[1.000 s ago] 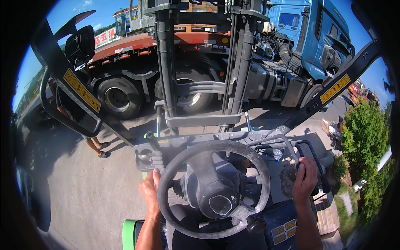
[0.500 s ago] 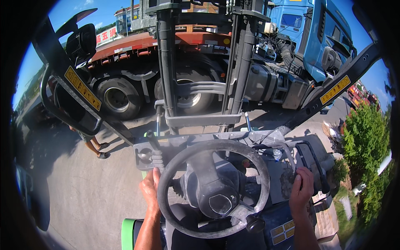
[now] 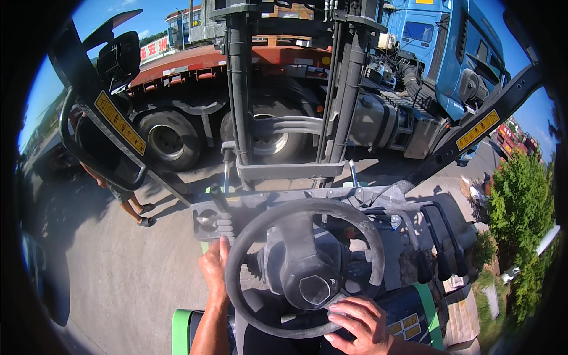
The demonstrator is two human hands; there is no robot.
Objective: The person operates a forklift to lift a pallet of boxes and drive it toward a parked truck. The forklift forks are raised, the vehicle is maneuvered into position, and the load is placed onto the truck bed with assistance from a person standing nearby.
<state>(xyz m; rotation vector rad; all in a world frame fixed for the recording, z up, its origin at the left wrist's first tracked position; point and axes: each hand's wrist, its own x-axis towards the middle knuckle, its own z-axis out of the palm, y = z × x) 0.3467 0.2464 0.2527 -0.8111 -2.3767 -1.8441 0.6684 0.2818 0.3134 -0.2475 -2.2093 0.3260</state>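
A worn black steering wheel [image 3: 305, 204] fills the near middle. My left hand [image 3: 214, 265] is closed at its left rim, thumb up, just below a black lever with a ribbed boot [image 3: 223, 222]; its fingers are partly hidden. My right hand [image 3: 360, 325] curls over the wheel's lower right, covering the round knob there. To the right, several bent control levers with black grips [image 3: 444, 267] stand untouched.
Ahead rises the forklift's mast [image 3: 238, 89]. Beyond it stands a truck with a red flatbed [image 3: 171, 74] and blue cab [image 3: 417, 29]. A person's legs [image 3: 131, 204] show at the left, partly behind the frame pillar. Green bushes [image 3: 520, 201] grow at the right.
My right hand has left the control levers and moved left to the wheel's knob. My left hand stays put. The person's legs at the left show slightly more.
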